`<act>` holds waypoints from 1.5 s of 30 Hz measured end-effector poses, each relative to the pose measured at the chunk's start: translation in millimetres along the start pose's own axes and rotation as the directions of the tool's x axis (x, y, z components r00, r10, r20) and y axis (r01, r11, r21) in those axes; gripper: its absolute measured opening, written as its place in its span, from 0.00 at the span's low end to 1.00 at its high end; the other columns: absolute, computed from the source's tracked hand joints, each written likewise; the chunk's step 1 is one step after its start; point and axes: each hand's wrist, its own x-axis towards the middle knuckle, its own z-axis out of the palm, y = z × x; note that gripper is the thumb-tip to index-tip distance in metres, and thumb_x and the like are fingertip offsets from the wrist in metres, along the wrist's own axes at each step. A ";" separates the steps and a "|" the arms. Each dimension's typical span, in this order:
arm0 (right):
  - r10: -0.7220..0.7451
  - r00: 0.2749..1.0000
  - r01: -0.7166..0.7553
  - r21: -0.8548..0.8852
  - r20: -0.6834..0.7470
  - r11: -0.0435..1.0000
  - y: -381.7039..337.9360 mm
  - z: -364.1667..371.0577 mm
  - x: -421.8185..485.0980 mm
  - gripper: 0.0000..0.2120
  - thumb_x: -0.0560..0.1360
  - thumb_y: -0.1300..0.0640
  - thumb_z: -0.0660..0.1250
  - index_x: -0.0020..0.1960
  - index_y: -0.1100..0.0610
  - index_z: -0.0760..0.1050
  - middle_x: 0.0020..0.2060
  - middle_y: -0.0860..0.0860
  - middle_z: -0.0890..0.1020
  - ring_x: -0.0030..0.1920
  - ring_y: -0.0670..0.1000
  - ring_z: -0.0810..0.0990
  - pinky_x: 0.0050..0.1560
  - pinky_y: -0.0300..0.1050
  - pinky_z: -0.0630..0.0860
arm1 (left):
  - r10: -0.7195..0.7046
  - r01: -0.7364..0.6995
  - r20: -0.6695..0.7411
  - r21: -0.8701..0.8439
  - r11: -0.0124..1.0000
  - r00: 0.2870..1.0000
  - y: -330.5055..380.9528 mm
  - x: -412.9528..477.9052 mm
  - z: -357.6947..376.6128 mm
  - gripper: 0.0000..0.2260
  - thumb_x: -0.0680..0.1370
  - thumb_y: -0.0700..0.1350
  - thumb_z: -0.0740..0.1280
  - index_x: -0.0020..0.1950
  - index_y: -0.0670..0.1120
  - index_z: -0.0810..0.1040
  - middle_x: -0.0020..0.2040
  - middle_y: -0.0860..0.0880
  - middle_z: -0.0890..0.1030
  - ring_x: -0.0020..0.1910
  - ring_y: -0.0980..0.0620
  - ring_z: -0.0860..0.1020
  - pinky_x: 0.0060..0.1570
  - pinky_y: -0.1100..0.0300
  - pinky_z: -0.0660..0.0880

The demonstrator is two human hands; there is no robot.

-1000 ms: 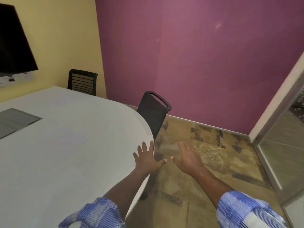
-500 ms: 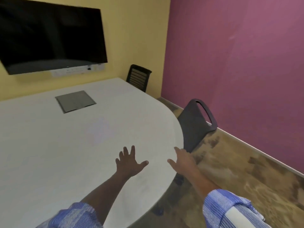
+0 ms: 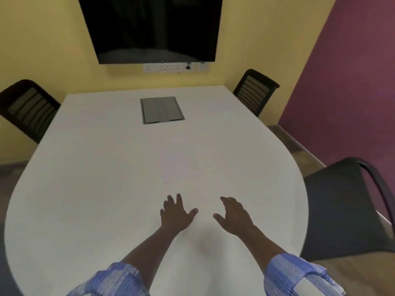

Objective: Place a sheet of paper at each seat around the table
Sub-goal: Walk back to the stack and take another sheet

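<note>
A white rounded table (image 3: 96, 189) fills the middle of the view. A white sheet of paper (image 3: 181, 165) lies flat on it, faint against the tabletop, just beyond my fingertips. My left hand (image 3: 176, 212) hovers over the near part of the table with fingers spread and holds nothing. My right hand (image 3: 234, 214) is beside it, also open and empty. Three dark chairs stand around the table: one at the far left (image 3: 27, 107), one at the far right (image 3: 255, 90), one at the near right (image 3: 346, 206).
A grey cable hatch (image 3: 162, 110) is set into the far middle of the tabletop. A black screen (image 3: 151, 28) hangs on the yellow wall with a socket strip (image 3: 168, 67) under it. A purple wall (image 3: 352, 82) closes the right side.
The view has swung left from the purple wall and floor to face the table's length. Both hands now hover over the tabletop instead of its right edge.
</note>
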 end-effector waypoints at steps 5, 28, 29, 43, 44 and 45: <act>-0.079 0.994 0.081 -0.021 0.076 0.996 -8.2 23.0 63.4 0.35 0.80 0.39 0.61 0.80 0.53 0.55 0.79 0.53 0.59 0.79 0.53 0.58 0.74 0.50 0.62 | -0.106 0.108 0.043 -0.046 0.993 0.993 -13.3 40.9 17.0 0.41 0.79 0.68 0.56 0.82 0.43 0.50 0.81 0.37 0.52 0.80 0.39 0.53 0.75 0.45 0.58; -0.407 0.896 0.421 -0.049 0.179 0.906 11.0 71.8 276.1 0.40 0.81 0.38 0.54 0.82 0.60 0.41 0.81 0.58 0.41 0.81 0.58 0.41 0.80 0.54 0.44 | -0.343 0.338 -0.090 -0.070 0.939 0.935 33.3 181.3 50.0 0.40 0.81 0.68 0.51 0.83 0.43 0.45 0.82 0.35 0.44 0.81 0.37 0.45 0.79 0.44 0.47; -0.405 0.895 0.420 -0.045 0.186 0.906 12.5 74.6 280.2 0.40 0.81 0.38 0.54 0.82 0.60 0.42 0.81 0.58 0.41 0.81 0.58 0.41 0.80 0.54 0.44 | -0.352 0.347 -0.108 -0.062 0.936 0.930 33.6 186.1 52.0 0.40 0.80 0.68 0.51 0.83 0.43 0.45 0.81 0.34 0.44 0.81 0.36 0.45 0.79 0.43 0.47; -0.441 0.889 0.453 -0.096 0.126 0.886 16.5 97.0 283.8 0.40 0.80 0.37 0.50 0.81 0.64 0.50 0.81 0.61 0.49 0.81 0.61 0.48 0.79 0.56 0.46 | -0.461 0.426 -0.147 -0.219 0.878 0.875 46.1 213.5 66.7 0.45 0.78 0.70 0.54 0.82 0.41 0.43 0.79 0.29 0.52 0.80 0.35 0.49 0.78 0.42 0.47; -0.442 0.889 0.454 -0.096 0.119 0.886 16.0 96.7 283.2 0.41 0.79 0.36 0.48 0.81 0.64 0.51 0.81 0.61 0.49 0.81 0.61 0.48 0.79 0.56 0.47 | -0.440 0.403 -0.168 -0.213 0.890 0.882 47.0 214.3 64.9 0.45 0.78 0.69 0.55 0.82 0.41 0.44 0.79 0.30 0.54 0.80 0.36 0.50 0.78 0.42 0.48; -0.446 0.888 0.456 -0.096 0.112 0.885 15.7 96.5 282.6 0.42 0.78 0.35 0.46 0.80 0.64 0.52 0.81 0.61 0.50 0.81 0.61 0.49 0.79 0.56 0.47 | -0.413 0.375 -0.187 -0.207 0.903 0.891 47.8 215.1 62.8 0.44 0.79 0.69 0.55 0.82 0.41 0.44 0.79 0.31 0.55 0.80 0.36 0.52 0.78 0.43 0.49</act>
